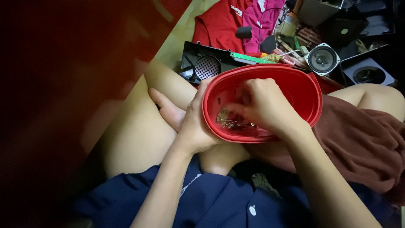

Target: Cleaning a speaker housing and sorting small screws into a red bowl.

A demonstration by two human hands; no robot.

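A red oval plastic bowl [303, 90] rests over my lap, tilted toward me. My left hand [195, 122] grips its left rim from outside. Inside the bowl lie several small screws and metal bits [230, 122] at the bottom. My right hand [263, 105] reaches into the bowl with fingers bunched over those bits; whether it holds one is hidden by the fingers.
Behind the bowl lie a black speaker housing with a round grille [206, 66], a green circuit strip [251, 58], a loose round speaker [322, 59], red and pink clothes [228, 21] and dark boxes [367, 69]. A maroon cloth [363, 139] covers my right leg.
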